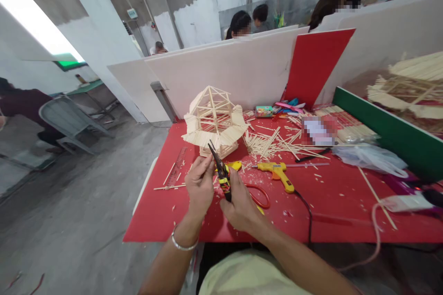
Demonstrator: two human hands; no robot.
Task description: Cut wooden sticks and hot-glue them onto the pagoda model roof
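My right hand [239,200] is closed around the handles of black and yellow pliers [221,173], whose tip points up toward a small stick house [214,122]. My left hand [200,184], with a bracelet on the wrist, has its fingers pinched together right at the pliers' jaws; what it pinches is too small to make out. Both hands hover over the near part of a red table [332,203]. The stick house stands just beyond the hands.
A yellow glue gun [278,173] with a black cord lies right of my hands. Loose sticks [273,140] are piled behind it, a red ruler [177,166] lies left. White partitions, a red board [313,64] and a green-edged panel [384,131] ring the table. Other people sit beyond.
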